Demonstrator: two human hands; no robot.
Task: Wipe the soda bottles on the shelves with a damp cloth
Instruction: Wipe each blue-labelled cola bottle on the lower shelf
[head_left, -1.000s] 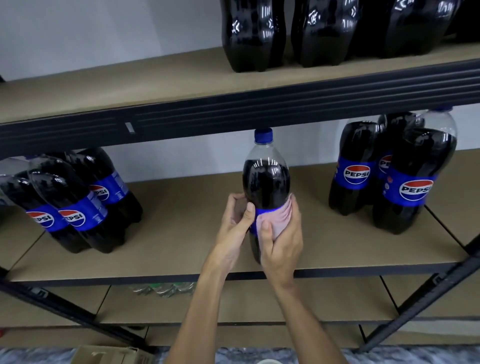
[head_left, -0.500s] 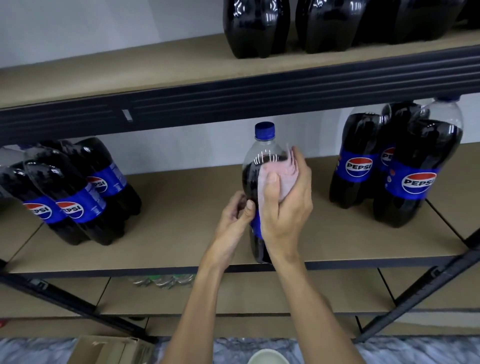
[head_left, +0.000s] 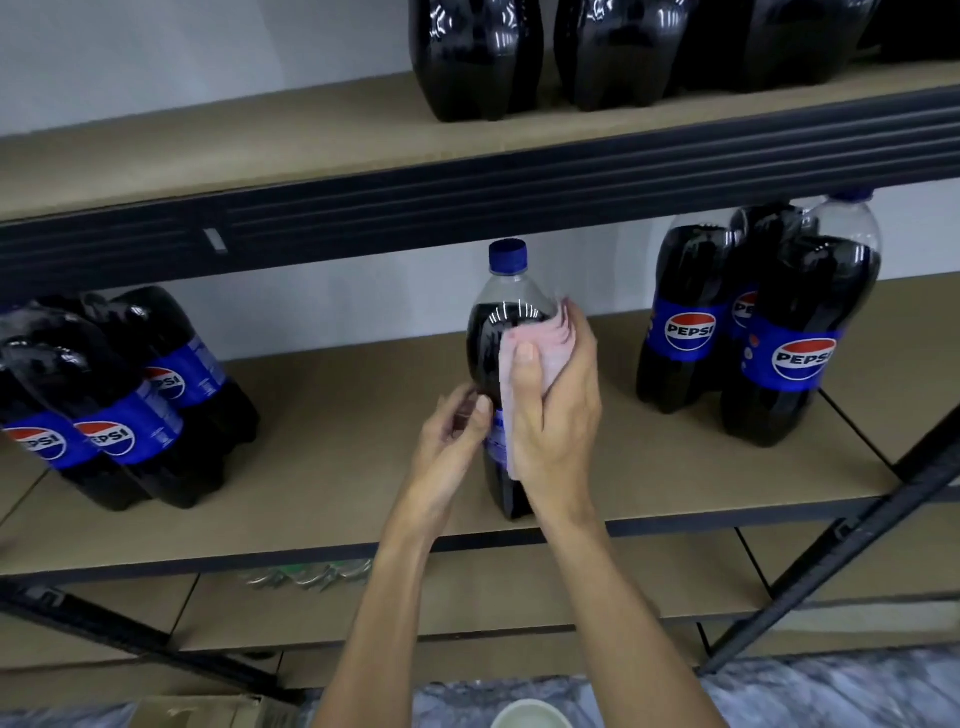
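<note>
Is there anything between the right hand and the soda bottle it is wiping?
Only the pink cloth: the right hand presses it against the bottle. The left hand touches the bottle directly.

You see even, soft indoor light, white glints on the upper bottles (head_left: 475, 57), dim shade under the upper shelf (head_left: 467, 208), slight blur on your left hand (head_left: 457, 436), shelves bowing toward wide-angle edges.

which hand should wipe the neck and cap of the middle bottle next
Probably the right hand: it holds the pink cloth against the bottle just below the neck and blue cap. The left hand has no cloth and steadies the bottle at its label.
</note>
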